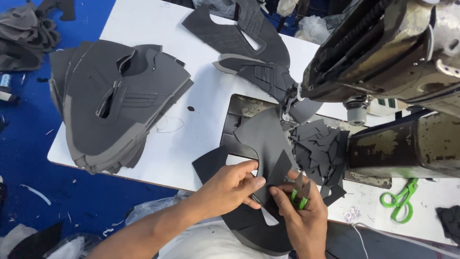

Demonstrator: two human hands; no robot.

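A dark grey cut shoe-upper piece [261,139] lies across the front of the white sewing table, its far end under the needle of the sewing machine [383,52]. My left hand [230,187] pinches the near part of this piece between thumb and fingers. My right hand [299,216] touches the same piece beside it. It also grips small thread snips with green handles [301,194], blades pointing up.
A thick stack of grey upper pieces [120,105] sits at the table's left. More sewn pieces [249,43] lie at the back. Small dark cut parts [318,146] are heaped beside the machine. Green-handled scissors [400,199] lie at the right. The floor is blue.
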